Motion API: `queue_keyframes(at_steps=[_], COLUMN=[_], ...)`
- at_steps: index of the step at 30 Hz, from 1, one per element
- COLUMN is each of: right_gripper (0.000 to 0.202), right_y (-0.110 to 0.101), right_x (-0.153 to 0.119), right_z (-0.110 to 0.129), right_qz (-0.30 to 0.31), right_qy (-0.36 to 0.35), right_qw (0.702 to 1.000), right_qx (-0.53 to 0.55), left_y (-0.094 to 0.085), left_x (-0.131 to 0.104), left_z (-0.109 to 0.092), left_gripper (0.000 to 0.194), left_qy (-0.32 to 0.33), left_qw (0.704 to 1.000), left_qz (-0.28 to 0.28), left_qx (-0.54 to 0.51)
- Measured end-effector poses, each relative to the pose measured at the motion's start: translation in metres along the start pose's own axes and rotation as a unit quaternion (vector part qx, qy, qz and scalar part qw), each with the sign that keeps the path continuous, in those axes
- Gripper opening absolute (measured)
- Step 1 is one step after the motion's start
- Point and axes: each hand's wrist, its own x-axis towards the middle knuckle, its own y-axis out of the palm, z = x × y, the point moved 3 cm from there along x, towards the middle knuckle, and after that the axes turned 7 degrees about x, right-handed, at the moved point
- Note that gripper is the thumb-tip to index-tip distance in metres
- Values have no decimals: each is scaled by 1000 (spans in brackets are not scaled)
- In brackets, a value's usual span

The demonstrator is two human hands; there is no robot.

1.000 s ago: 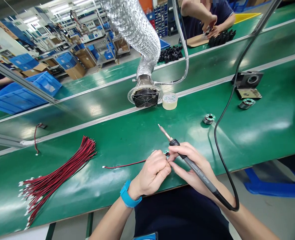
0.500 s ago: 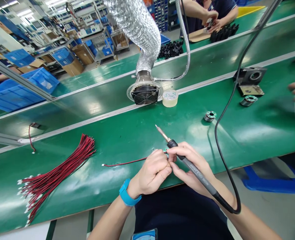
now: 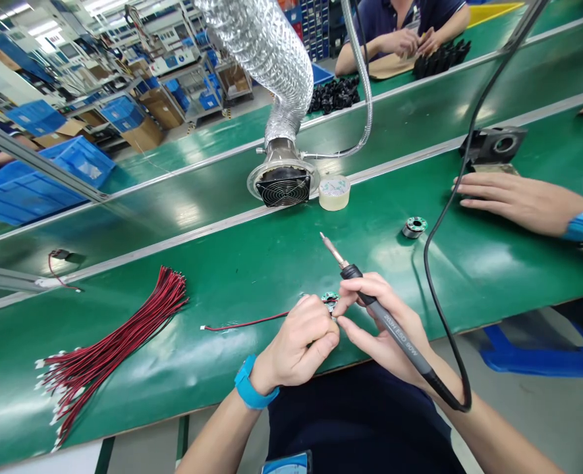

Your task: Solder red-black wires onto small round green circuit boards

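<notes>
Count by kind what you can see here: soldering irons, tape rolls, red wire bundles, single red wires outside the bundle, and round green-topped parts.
Soldering iron: 1
Tape roll: 1
Red wire bundle: 1
Single red wires: 2 (near wire, far-left wire)
Round green-topped parts: 2 (near part, far part)
Total: 7

The tape roll (image 3: 334,193) on your bench (image 3: 251,257) is your reference; the fan inlet (image 3: 284,189) sits just left of it; the wire bundle (image 3: 123,339) and single wire (image 3: 246,323) lie left of it, nearer you; the stator (image 3: 414,227) lies right of it; the fixture (image 3: 496,145), farther right; the parts pile (image 3: 334,95), behind it.
</notes>
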Motion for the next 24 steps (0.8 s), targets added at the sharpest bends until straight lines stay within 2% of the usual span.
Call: queue_keyframes(at_steps=[7,11,16,24], right_gripper=[54,53,48,48], right_y=[-2,-5,-8,-4], right_x=[2,2,1,-1], right_z=[3,1,2,4], right_qz=[22,66,122,141], right_qy=[-23,-15,-11,-13], right_qw=[999,998,992,990], right_qx=[3,-3,-6,-9], left_y=[1,3,5,2], left_x=[0,-2,-3,-2], left_z=[2,4,5,4], left_gripper=[30,31,34,39], left_qy=[4,-1,-7,-51], left_qw=[1000,1000,997,989], left_qz=[-8,2,19,6], left_qx=[-9,-18,-80,-141])
